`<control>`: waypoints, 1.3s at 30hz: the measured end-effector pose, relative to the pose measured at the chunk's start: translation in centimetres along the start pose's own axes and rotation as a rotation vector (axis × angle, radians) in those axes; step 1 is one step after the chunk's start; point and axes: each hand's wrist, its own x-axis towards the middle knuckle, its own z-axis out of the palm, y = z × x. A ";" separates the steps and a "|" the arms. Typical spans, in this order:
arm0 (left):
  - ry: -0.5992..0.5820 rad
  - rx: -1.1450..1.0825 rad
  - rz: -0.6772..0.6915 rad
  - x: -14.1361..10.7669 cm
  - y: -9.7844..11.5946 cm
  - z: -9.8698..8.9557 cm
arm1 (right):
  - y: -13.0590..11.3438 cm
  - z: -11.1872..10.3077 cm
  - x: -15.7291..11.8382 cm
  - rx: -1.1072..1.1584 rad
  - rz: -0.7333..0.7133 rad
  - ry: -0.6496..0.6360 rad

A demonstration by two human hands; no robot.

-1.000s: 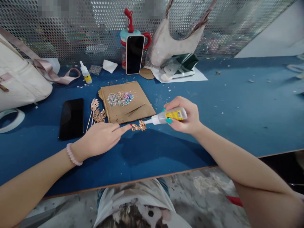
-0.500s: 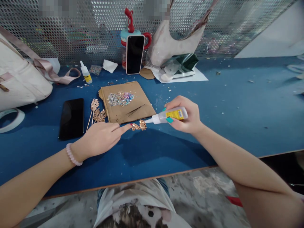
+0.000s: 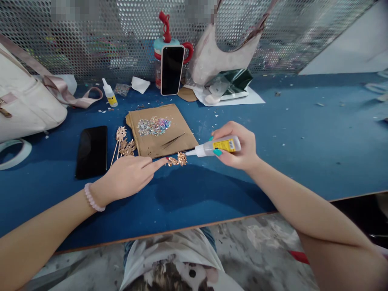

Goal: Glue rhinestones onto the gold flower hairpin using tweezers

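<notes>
My right hand [image 3: 239,145] is closed around a clear glue bottle [image 3: 223,145] with a yellow label and white cap. The bottle lies tilted nearly flat, its thin nozzle pointing left at a gold flower ornament [image 3: 182,159]. The tip is at the ornament's right edge; whether it touches, I cannot tell. My left hand [image 3: 130,176], palm down, has its index finger stretched to the ornament's left end and its other fingers curled under. More gold flower hairpins [image 3: 124,143] with long stems lie behind my left hand. Beyond the ornament, a cardboard piece [image 3: 178,117] bears small shiny rhinestones [image 3: 154,126] and tweezers [image 3: 172,140].
A black phone [image 3: 91,151] lies left of the hairpins, with a tape roll [image 3: 18,153] farther left. Behind stand another glue bottle [image 3: 110,93], a phone [image 3: 172,70] leaning on a red-handled cup [image 3: 166,42], and bags [image 3: 209,52]. A perforated metal panel [image 3: 136,24] borders the table's back.
My right hand and the glue bottle have shifted very slightly; the nozzle stays at the ornament. My left hand holds nearly the same position.
</notes>
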 end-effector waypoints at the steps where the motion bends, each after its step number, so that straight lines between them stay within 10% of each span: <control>1: 0.002 0.001 0.001 0.0 0.0 0.0 | 0.0 0.0 0.0 -0.003 0.000 -0.002; 39: -0.046 -0.005 -0.029 0.2 0.2 -0.2 | -0.7 0.5 -0.5 -0.024 0.015 -0.041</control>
